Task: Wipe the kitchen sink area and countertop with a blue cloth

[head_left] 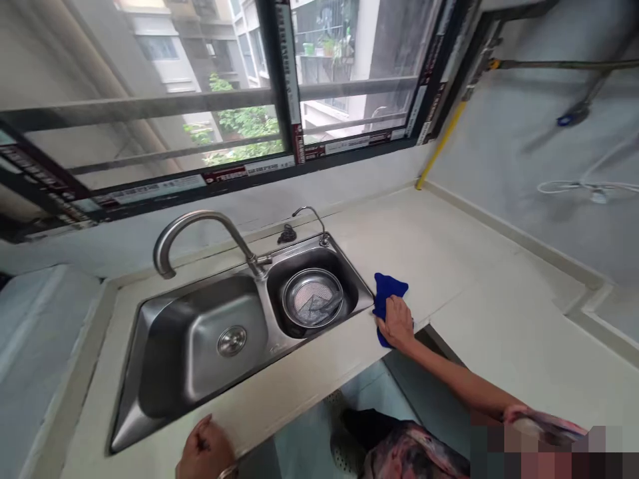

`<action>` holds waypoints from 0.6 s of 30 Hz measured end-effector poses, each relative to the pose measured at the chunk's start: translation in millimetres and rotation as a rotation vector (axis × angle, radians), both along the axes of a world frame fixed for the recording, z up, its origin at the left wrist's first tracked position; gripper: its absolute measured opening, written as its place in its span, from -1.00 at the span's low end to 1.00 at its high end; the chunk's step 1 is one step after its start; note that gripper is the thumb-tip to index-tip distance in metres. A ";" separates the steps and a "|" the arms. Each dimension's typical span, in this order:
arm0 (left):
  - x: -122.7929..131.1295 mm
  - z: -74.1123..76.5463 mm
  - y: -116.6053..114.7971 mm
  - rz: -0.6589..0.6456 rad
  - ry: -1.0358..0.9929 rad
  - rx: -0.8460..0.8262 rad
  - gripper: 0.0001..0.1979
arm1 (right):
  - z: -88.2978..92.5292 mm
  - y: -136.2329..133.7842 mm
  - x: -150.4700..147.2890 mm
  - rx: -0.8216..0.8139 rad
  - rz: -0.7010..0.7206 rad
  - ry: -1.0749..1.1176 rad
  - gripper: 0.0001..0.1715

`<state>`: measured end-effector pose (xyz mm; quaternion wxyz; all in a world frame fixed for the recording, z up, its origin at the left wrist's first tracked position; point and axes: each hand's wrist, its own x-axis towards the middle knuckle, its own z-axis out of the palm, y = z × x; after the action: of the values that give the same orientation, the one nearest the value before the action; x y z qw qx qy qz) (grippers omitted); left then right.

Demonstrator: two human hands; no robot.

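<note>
My right hand (398, 323) presses a dark blue cloth (389, 287) against the pale countertop (424, 253), just right of the double sink. Its fingers are bent over the cloth, and part of the cloth sticks out beyond them. Low in the view, my left hand (204, 447) is curled into a loose fist by the counter's front edge, with nothing visible in it. The stainless steel sink (267, 313) lies between my hands. In its right, smaller basin sits a round metal strainer (312, 271) with a clear plastic packet (319, 307) in it.
A tall curved faucet (200, 216) rises behind the sink, with a thin small spout (317, 213) to its right. A dark coiled item (287, 234) lies by the back wall. A yellow pipe (442, 145) runs down at the corner beside the window (294, 80).
</note>
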<state>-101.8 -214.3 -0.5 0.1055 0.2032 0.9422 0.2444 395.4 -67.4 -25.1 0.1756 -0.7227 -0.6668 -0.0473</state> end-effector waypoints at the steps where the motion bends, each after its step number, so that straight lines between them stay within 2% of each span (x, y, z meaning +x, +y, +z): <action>1: 8.0 1.8 -0.9 0.062 0.066 -0.023 -0.52 | -0.6 -11.8 -22.7 0.012 0.057 0.002 -0.29; 4: 29.3 10.0 -1.4 0.119 0.152 -0.052 -0.45 | 5.8 -41.7 -96.2 -0.029 0.259 0.049 -0.25; 7: 39.1 18.4 -0.7 0.117 0.145 -0.063 -0.44 | 20.4 -64.6 -174.2 -0.166 0.463 0.122 -0.19; 10: 41.7 25.6 -0.6 0.112 0.131 -0.081 -0.45 | 36.5 -79.8 -250.5 -0.291 0.691 0.142 -0.14; 13: 41.8 32.4 -0.4 0.128 0.103 -0.097 -0.44 | 49.7 -84.9 -317.9 -0.284 0.970 0.121 -0.16; 16: 40.8 38.8 0.4 0.177 0.039 -0.106 -0.42 | 58.2 -81.8 -362.1 -0.226 1.183 0.111 -0.32; 18: 40.7 43.0 1.6 0.194 0.020 -0.111 -0.42 | 59.9 -78.4 -370.6 -0.195 1.238 0.107 -0.39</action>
<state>-61.1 -212.7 42.5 0.0831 0.1074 0.9705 0.1991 24.8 -145.8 34.8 0.1369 -0.2168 -0.9532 0.1605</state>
